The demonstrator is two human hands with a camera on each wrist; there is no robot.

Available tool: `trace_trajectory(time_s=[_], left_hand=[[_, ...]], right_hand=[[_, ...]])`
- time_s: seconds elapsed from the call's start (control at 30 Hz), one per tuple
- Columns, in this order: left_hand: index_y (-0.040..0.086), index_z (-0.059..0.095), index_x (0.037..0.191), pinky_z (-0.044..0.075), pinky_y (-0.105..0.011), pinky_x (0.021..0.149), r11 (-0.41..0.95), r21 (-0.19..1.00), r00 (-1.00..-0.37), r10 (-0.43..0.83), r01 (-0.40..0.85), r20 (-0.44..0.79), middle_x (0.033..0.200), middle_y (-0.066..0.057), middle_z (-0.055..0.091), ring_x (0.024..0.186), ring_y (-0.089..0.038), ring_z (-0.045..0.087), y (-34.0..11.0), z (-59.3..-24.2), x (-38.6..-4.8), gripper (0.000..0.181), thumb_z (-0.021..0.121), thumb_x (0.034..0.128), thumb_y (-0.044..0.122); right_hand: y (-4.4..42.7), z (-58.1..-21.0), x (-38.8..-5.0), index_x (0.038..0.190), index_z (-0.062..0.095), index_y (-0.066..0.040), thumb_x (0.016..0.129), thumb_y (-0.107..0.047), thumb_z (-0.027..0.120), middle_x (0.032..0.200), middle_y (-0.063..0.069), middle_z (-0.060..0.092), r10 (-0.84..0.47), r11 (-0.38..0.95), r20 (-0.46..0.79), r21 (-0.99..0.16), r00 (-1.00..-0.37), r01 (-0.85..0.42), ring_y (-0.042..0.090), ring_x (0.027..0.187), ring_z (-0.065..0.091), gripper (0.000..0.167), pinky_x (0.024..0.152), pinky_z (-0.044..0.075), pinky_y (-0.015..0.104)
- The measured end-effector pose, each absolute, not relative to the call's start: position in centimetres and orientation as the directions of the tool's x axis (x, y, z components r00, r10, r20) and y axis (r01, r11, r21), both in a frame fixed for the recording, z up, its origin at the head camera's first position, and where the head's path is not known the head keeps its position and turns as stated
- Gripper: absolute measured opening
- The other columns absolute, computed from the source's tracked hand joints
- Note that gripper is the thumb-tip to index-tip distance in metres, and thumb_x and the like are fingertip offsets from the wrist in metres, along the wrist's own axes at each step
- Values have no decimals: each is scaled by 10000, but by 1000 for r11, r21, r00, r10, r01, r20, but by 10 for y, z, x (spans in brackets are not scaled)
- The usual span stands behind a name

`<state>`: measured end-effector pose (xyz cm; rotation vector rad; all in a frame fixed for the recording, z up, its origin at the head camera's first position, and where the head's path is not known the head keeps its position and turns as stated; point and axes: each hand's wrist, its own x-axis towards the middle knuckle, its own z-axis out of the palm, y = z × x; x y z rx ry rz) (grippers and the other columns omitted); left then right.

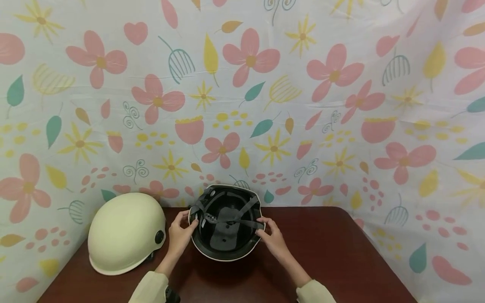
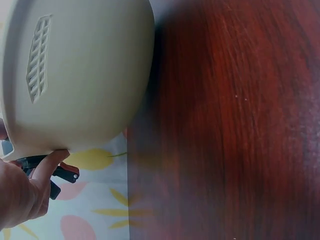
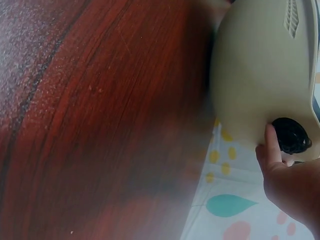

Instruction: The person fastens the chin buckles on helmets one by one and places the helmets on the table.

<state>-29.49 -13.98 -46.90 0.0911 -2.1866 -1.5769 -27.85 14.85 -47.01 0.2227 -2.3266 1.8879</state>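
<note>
A cream helmet (image 1: 224, 240) is tipped so that its black inside and grey straps (image 1: 246, 207) face the head camera. My left hand (image 1: 179, 233) grips its left rim, thumb on the inner side. On the opposite side, my right hand (image 1: 274, 239) holds the rim near a strap. The left wrist view shows the cream shell (image 2: 95, 75) with a slotted vent, and black fittings beside the fingers. In the right wrist view, a finger lies against a black round disc (image 3: 290, 135) on the shell. The shell's underside touches or nearly touches the tabletop; I cannot tell which.
Another cream helmet (image 1: 125, 233) stands dome up on the left of the dark red-brown table (image 1: 322, 252). A floral cloth (image 1: 242, 105) hangs behind the table's back edge and down both sides.
</note>
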Motion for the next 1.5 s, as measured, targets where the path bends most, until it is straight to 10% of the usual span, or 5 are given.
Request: trace_trajectory(time_s=[1.5], left_hand=[[114,664,1173,483,-431,889,279,918,-901,-252,282,354,1154,-106,688,992,-224,599,-129,-462,-278,351,748,835,74]], right_hand=[[169,-477,-275,1267,568,-36,911,-22,554,1543,187,376,-45,167,128,-977,-991,-133,145,925,650,356,769,577,348]])
